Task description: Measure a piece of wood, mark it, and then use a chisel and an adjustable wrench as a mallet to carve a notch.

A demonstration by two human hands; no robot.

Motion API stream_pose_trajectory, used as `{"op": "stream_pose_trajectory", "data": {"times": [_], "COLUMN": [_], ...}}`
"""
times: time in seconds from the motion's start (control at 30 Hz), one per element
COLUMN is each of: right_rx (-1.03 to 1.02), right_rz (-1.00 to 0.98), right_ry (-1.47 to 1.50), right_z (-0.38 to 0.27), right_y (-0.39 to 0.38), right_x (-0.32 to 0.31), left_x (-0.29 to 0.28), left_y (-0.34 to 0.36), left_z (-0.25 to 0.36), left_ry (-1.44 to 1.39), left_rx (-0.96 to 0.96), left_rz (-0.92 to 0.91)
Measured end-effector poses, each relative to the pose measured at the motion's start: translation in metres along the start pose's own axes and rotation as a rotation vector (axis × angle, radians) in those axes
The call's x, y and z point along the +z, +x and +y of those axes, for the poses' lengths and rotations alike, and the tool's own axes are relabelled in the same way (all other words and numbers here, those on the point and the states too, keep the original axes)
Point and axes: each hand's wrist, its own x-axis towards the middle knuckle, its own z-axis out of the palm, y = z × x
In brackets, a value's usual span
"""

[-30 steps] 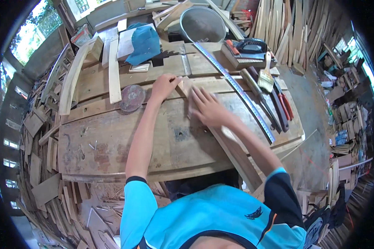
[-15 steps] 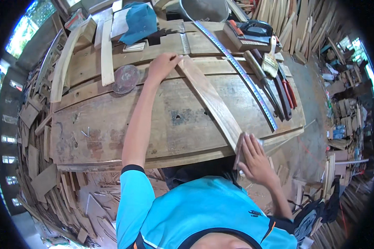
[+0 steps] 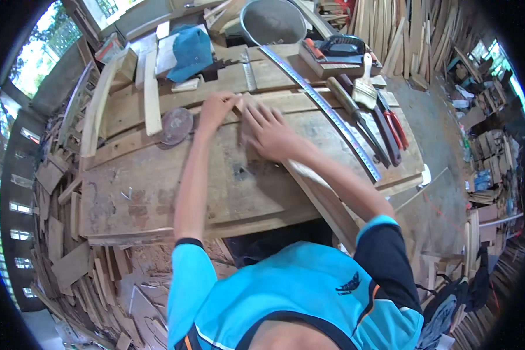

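A long narrow plank lies diagonally on the wooden workbench, running toward my body. My left hand pinches its far end with curled fingers. My right hand lies over the plank near that end, fingers extended, pressing on a thin flat piece that is mostly hidden and blurred beneath it. A long steel rule lies to the right. A round reddish-brown disc rests left of my left hand.
Chisels, a paintbrush and red-handled pliers lie at the right. Farther back sit a tool box, a blue cloth, a metal basin and curved strips. Wood offcuts pile around the bench.
My right hand was near the far end, moved to the near end half a second ago, and is now back at the far end beside my left hand, which stays put.
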Motion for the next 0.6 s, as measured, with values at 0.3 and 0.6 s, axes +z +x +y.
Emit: {"op": "stream_pose_trajectory", "data": {"times": [0.3,0.6], "right_rx": [0.368,0.090], "right_rz": [-0.483,-0.106], "right_ry": [0.007,0.004], "right_z": [-0.031,0.013], "right_y": [-0.204,0.000], "right_x": [-0.119,-0.018], "left_x": [-0.004,-0.008], "left_y": [-0.002,0.002], "left_z": [0.021,0.012], "left_ry": [0.033,0.004], "left_rx": [-0.066,-0.011], "left_rz": [0.078,0.077]}}
